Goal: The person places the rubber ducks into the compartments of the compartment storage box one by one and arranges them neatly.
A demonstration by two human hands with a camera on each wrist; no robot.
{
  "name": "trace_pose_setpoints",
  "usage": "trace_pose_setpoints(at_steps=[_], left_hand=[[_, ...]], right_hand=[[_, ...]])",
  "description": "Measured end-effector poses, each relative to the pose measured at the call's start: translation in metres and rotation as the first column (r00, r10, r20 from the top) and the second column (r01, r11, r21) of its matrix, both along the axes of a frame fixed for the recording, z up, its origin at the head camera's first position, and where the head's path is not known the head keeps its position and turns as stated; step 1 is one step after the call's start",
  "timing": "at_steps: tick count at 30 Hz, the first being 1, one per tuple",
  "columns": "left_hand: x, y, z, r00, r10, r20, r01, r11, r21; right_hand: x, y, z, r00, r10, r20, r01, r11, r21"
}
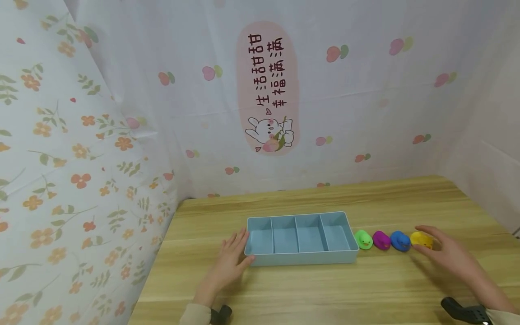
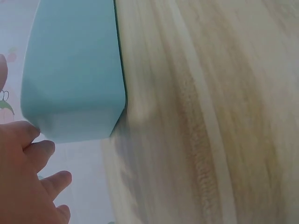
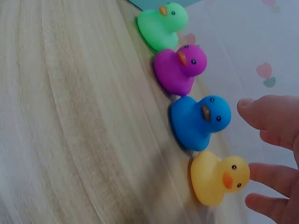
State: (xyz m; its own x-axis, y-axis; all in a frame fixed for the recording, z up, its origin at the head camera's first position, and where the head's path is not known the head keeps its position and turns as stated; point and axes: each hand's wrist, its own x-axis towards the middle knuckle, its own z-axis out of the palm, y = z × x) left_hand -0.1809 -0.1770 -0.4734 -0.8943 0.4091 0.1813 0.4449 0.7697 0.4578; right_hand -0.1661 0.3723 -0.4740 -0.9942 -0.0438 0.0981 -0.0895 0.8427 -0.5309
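My left hand (image 1: 228, 265) rests at the left end of a pale blue four-section box (image 1: 300, 259), its fingers loosely extended along that end. In the left wrist view, fingertips lie close to the box's corner (image 2: 74, 126). A yellow rubber duck (image 1: 420, 239) sits between the spread thumb and fingers of my right hand (image 1: 448, 255). The right wrist view shows that hand beside the yellow duck (image 3: 210, 184), not closed around it. To its left stand a blue duck (image 1: 400, 241), a purple duck (image 1: 381, 240) and a green duck (image 1: 363, 239).
The box and ducks stand in a row on a wood-grain table (image 1: 308, 293). The green duck is right beside the box's right end. Behind the table hangs a printed white cloth (image 1: 345, 104), and a floral cloth (image 1: 81, 180) hangs on the left.
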Motion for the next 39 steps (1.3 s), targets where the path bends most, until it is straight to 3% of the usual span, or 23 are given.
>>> trace_pose_setpoints(at_steps=[9,16,27,39], left_hand=[[0.002,-0.001,-0.004,1.0,0.009,-0.016,-0.009,1.0,0.008],[0.002,0.005,-0.006,1.0,-0.015,0.017,0.014,0.999,0.043],[0.004,0.007,-0.007,0.999,0.018,0.036,-0.02,0.998,0.067],[0.004,0.007,-0.011,0.999,0.045,0.013,-0.047,0.99,0.129]], right_hand=[[-0.002,0.01,-0.011,1.0,0.008,-0.019,-0.009,1.0,-0.03],[0.002,0.019,-0.02,0.999,-0.029,-0.024,0.028,0.999,-0.027],[0.0,0.024,-0.031,0.999,-0.044,-0.023,0.044,0.999,-0.026],[-0.004,0.024,-0.047,0.993,-0.099,-0.063,0.095,0.993,-0.066]])
